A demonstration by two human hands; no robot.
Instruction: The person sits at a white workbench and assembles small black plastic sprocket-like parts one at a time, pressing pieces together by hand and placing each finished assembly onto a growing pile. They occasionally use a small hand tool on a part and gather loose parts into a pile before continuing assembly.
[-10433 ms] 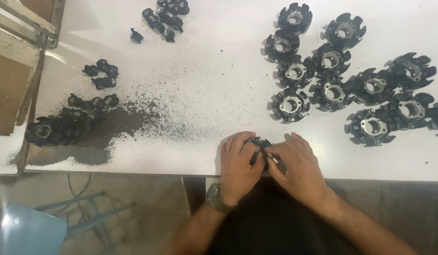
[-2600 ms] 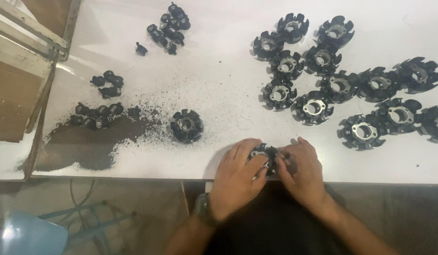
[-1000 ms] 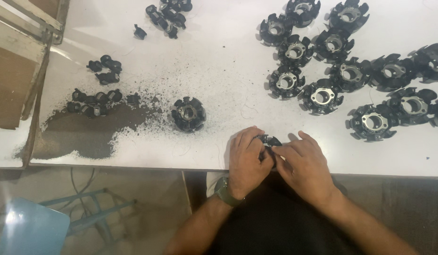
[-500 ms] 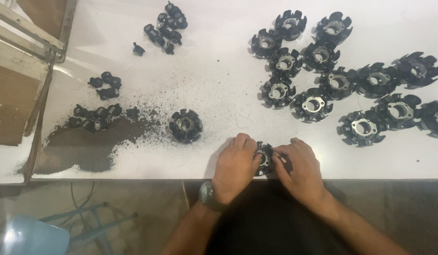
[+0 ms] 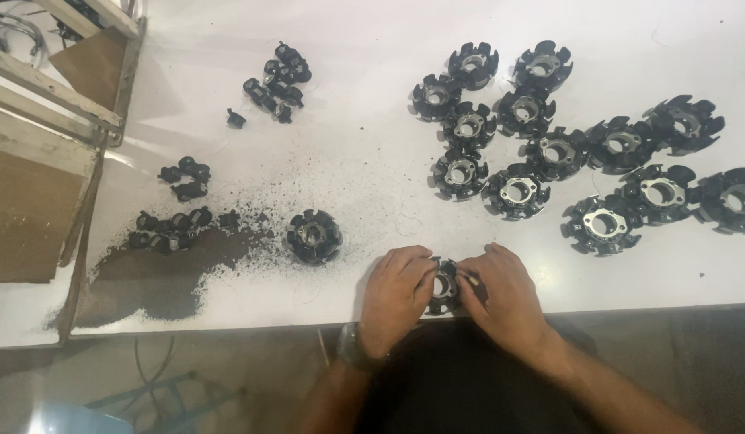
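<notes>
Head view: at the near edge of the white counter [image 5: 348, 161] we see a small black toothed ring part [image 5: 445, 286] with a pale metal centre, gripped between the left hand [image 5: 396, 293] and right hand [image 5: 505, 297], fingers closed on its rim. A matching part [image 5: 314, 236] lies beside dark powder [image 5: 171, 269]; more parts [image 5: 549, 153] cluster beyond.

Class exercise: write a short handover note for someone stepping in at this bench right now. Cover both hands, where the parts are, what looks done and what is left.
Left hand and right hand together grip one black toothed ring at the near table edge.
One ring sits alone beside the dark powder.
Finished-looking cluster lies far right.
Small black pieces wait at left; whether they are left to fit is unclear.
</notes>
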